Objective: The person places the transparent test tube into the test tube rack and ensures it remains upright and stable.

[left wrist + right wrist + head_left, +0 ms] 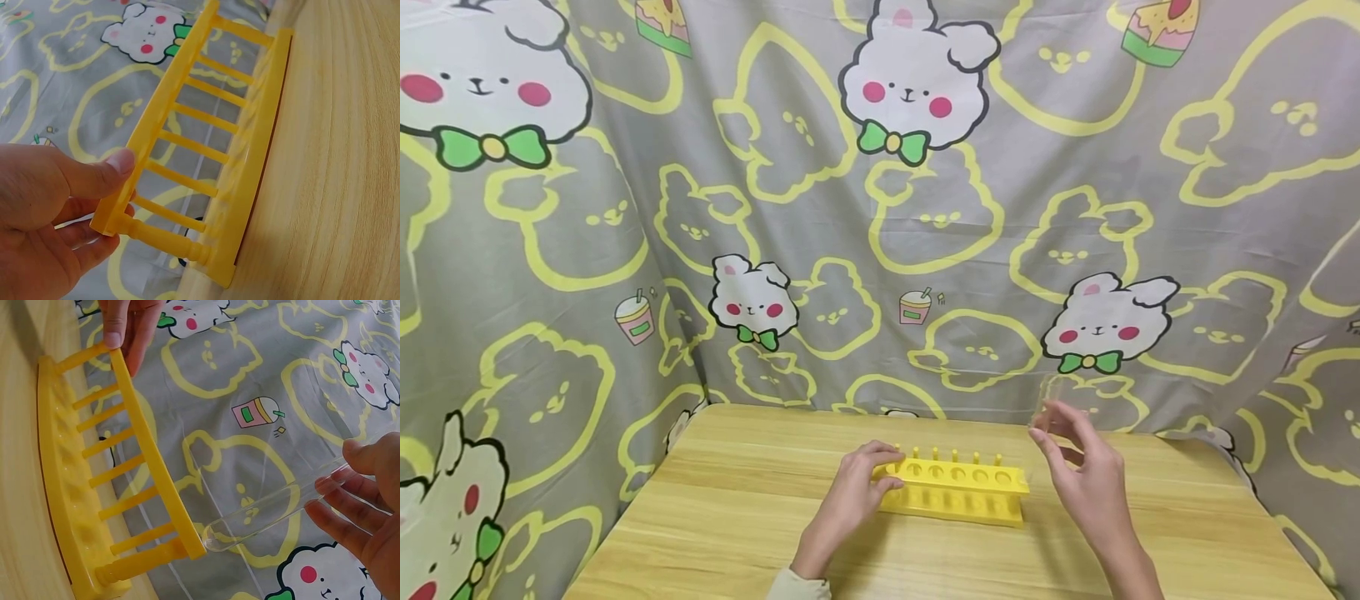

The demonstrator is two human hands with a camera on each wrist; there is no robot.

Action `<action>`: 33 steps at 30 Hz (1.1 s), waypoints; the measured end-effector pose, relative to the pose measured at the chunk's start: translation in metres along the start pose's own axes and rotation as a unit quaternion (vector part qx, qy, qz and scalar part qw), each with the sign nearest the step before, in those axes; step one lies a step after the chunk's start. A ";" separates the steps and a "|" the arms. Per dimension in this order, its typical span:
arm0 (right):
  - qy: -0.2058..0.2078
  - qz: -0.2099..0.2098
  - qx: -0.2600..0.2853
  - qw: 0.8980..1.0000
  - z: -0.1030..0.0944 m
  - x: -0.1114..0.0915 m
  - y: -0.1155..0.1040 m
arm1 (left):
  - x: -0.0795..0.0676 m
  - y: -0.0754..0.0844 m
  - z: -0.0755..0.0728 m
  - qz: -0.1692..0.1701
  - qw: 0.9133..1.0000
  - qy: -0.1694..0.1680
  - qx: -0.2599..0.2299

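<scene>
**Bunny-print cloth (827, 229) rises behind a wood-grain tabletop (737, 483), where two hands hold a yellow rack (958, 485) and a clear tube (269, 515)**

Grey fabric with white bunnies, green bows and yellow outlines hangs at the back and along both sides. On the pale tabletop the yellow rack stands upright, its long side running left to right. Its upper plate has a row of round holes, and a row of slim pegs shows along its back edge in the head view. Both wrist views show thin bars between the thicker posts at its two ends.

The left hand (857, 487), coming out of a light sleeve (801, 586), has a narrow grip on the left end of the rack's upper plate, with the thumb on the front and fingers behind it.

The right hand (1086, 475) is off the tabletop, near the rack's right end. Its grip is narrow too, the clear tube pinched between thumb and fingers. The tube is tilted, and in the right wrist view its rounded end shows just beside the rack's upper right corner; whether the two touch, I cannot tell.
</scene>
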State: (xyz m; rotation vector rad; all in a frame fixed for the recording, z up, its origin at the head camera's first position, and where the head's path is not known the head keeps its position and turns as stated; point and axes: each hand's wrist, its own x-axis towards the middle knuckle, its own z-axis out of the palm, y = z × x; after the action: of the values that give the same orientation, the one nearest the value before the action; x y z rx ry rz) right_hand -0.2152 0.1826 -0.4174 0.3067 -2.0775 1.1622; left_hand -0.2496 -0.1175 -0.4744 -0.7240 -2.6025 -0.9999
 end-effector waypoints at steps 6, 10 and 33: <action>-0.002 -0.003 0.001 1.000 0.002 0.000 0.000 | 0.000 0.000 0.000 -0.003 1.000 -0.001 -0.003; -0.002 -0.004 0.001 1.000 0.003 0.000 0.001 | 0.000 0.000 0.000 -0.003 1.000 -0.002 -0.002; -0.013 -0.016 0.012 1.000 0.010 -0.001 -0.003 | 0.000 0.000 -0.001 0.006 1.000 0.006 -0.002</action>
State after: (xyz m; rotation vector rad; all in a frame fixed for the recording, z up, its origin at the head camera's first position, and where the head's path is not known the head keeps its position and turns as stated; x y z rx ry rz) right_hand -0.2177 0.1728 -0.4197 0.3675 -2.0744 1.1714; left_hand -0.2495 -0.1186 -0.4739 -0.7323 -2.5830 -1.0018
